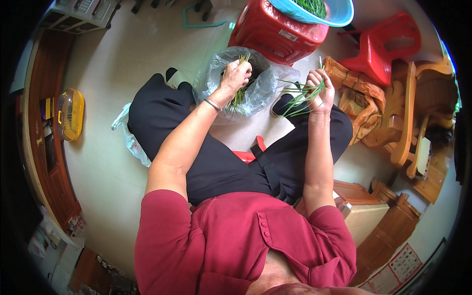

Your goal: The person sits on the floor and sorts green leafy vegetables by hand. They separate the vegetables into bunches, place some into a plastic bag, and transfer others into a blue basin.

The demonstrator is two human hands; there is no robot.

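My left hand (pixel 236 78) is closed around a bundle of thin yellowish-green stalks (pixel 241 95), their cut ends sticking up past the fist. It hangs over the open mouth of a transparent plastic bag (pixel 271 86) on the floor between my feet. Dark material inside the bag is partly hidden. To the right, my right hand (pixel 320 90) grips a small bunch of long green blades, like chives (pixel 300 96). Their pale ends point up and the leaf tips droop left, beyond the bag's right edge.
Ahead, a light-blue basin (pixel 341 14) of green blades rests on a red plastic stool (pixel 276 35). A red plastic chair (pixel 387 48) and carved wooden furniture (pixel 403 118) stand right. A whitish plastic bag (pixel 134 138) lies by my left knee; a yellow case (pixel 75 114) stands farther left.
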